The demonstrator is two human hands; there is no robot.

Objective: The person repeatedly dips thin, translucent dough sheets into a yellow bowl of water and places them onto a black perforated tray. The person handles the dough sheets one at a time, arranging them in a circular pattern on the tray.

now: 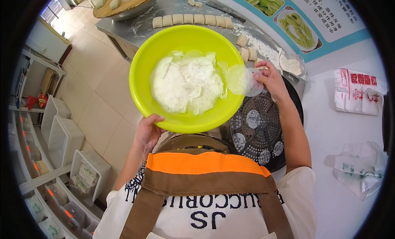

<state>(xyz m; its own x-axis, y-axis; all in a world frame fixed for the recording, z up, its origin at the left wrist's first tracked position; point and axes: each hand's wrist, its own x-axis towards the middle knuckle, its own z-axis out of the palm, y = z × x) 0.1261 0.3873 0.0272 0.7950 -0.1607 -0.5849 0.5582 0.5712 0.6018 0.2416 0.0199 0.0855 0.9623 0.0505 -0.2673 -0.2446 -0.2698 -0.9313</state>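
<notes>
My left hand [150, 129] grips the near left rim of a yellow-green plastic basin [185, 127], thumb over the edge. Inside the basin lies a wet-looking heap of round, thin white paper liners [176, 87]. Between the thumb and fingers of my right hand [271, 80] is a translucent round liner [240, 80], which hangs at the basin's right rim. Below that hand is a black perforated steamer tray [268, 115]. Several round liners [253, 119] lie flat on its holes.
Behind the basin, a row of cut dough pieces [194, 19] sits on a floured steel table [139, 26]. More dough pieces [243, 53], a flour bag [291, 65] and a dark flat blade [225, 11] are there too. Buns rest on a wooden board [129, 4]. White bins [63, 140] stand left.
</notes>
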